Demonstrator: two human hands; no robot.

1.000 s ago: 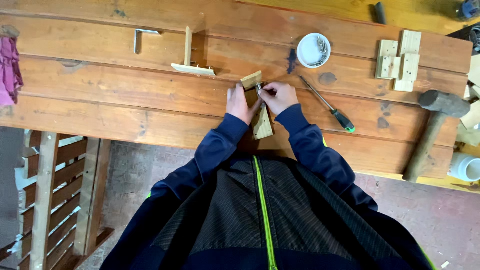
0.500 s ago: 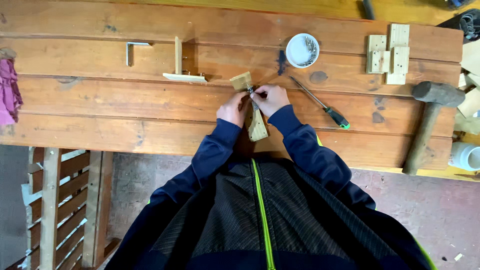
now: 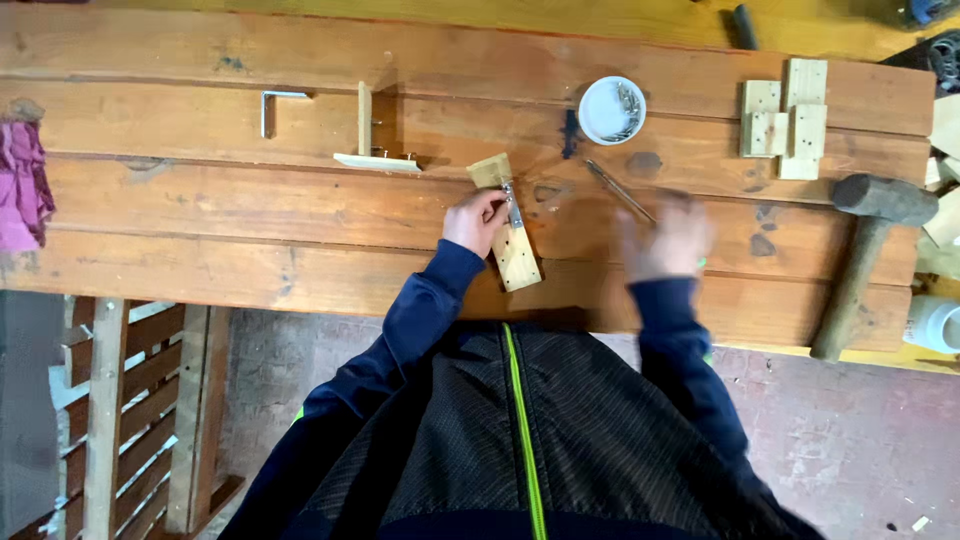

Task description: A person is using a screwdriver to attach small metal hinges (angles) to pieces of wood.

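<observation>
My left hand point(image 3: 475, 220) rests on a small pale wooden block point(image 3: 517, 257) that lies on the wooden workbench point(image 3: 250, 215), its fingers pinching a small metal fitting point(image 3: 513, 205) on the block's top. A second short block point(image 3: 489, 170) adjoins it at the far end. My right hand point(image 3: 665, 238) is blurred, to the right of the block, over the handle end of a screwdriver point(image 3: 620, 190) whose shaft sticks out to the upper left. Whether the fingers have closed on the handle cannot be told.
A white dish of screws point(image 3: 612, 110) sits behind the blocks. Further left are an upright wooden piece on a thin base point(image 3: 375, 150) and a metal angle bracket point(image 3: 275, 103). Stacked wood blocks point(image 3: 790, 120), a mallet point(image 3: 865, 250) and a white tub point(image 3: 935, 325) lie right; a pink cloth point(image 3: 20, 185) left.
My right hand has left the block and fitting and swung right to the screwdriver. My left hand stays on the block.
</observation>
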